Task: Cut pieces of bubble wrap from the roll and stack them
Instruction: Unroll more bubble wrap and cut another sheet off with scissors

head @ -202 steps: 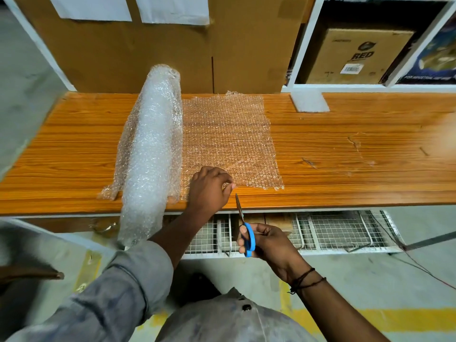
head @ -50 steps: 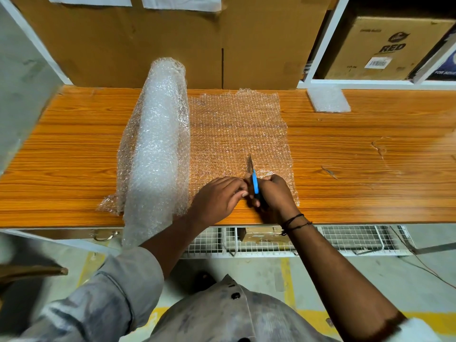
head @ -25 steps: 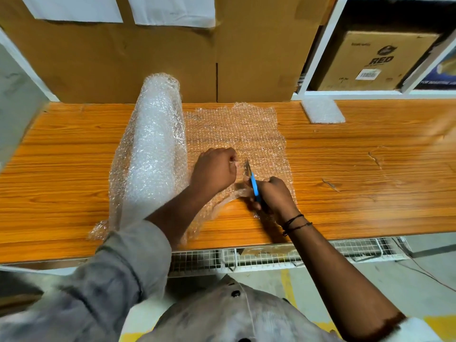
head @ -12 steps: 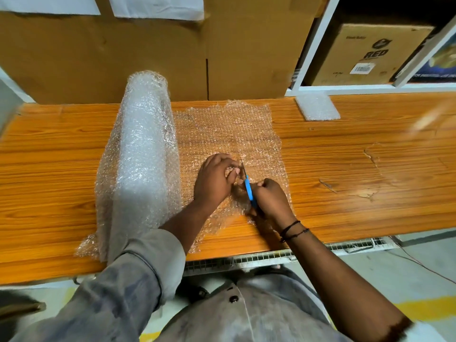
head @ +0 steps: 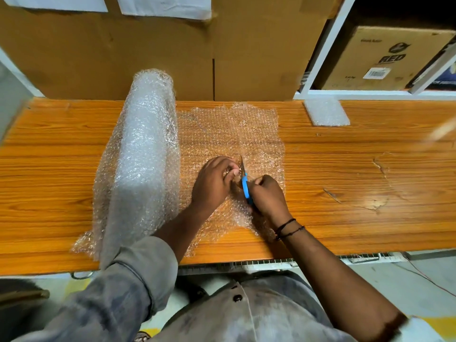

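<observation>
1. Scissors (head: 244,185) are advancing up the sheet (head: 229,134) since a second ago; the cut is nearing halfway.
2. We are gripping them in the right hand (head: 267,196); the left hand (head: 213,183) is pinching the sheet, flat beside the roll (head: 145,149).

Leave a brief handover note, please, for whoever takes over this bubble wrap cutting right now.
Left hand pinches the unrolled sheet just left of the cut line.
Right hand grips the blue scissors, blades pointing away, partway up the sheet.
Roll lies on the table, left of the sheet.
Done: cut started from the near edge.
Left: finish the cut, stack the piece; a pale pad at the back right may be the stack.
</observation>
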`<control>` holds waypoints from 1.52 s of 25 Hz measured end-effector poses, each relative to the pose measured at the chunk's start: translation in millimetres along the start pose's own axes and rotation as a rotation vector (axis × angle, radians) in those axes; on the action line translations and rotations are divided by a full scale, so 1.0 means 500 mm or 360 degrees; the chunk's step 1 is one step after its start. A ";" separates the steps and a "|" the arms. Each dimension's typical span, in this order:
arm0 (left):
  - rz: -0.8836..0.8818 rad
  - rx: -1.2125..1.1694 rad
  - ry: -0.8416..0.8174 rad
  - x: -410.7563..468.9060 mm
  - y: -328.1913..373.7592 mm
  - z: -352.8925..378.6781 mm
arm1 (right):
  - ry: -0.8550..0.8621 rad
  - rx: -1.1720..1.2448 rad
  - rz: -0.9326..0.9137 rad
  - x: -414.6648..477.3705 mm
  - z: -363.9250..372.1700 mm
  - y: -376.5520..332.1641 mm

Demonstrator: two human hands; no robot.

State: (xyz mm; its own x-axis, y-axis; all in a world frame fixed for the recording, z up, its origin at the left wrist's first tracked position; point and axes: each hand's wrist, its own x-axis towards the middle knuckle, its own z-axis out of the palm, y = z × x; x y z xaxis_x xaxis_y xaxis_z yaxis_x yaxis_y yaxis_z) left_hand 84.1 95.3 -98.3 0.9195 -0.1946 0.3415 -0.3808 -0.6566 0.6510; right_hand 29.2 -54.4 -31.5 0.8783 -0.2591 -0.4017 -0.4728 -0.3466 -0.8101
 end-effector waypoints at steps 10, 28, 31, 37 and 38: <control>-0.0013 -0.0078 -0.0007 -0.006 0.003 -0.008 | -0.0076 0.0059 0.0033 0.023 0.008 -0.026; 0.0015 -0.0050 -0.0038 -0.003 -0.014 -0.001 | -0.0145 0.0069 0.0021 0.071 0.008 -0.047; 0.0005 -0.0027 -0.0028 -0.003 -0.014 -0.001 | -0.0172 0.0134 0.0018 0.076 0.009 -0.056; 0.0026 -0.0052 -0.0018 -0.006 -0.015 -0.003 | -0.0095 -0.0058 -0.0005 0.089 0.008 -0.060; 0.0017 -0.0048 -0.0019 -0.006 -0.015 -0.002 | -0.0096 -0.0025 0.0002 0.091 0.007 -0.061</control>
State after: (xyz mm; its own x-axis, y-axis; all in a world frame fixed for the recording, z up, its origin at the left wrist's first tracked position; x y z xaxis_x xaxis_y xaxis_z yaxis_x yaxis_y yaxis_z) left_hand 84.1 101.5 -103.3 0.9163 -0.2105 0.3406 -0.3934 -0.6321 0.6676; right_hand 83.7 -52.3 -26.6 0.8803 -0.2047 -0.4280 -0.4744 -0.3606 -0.8031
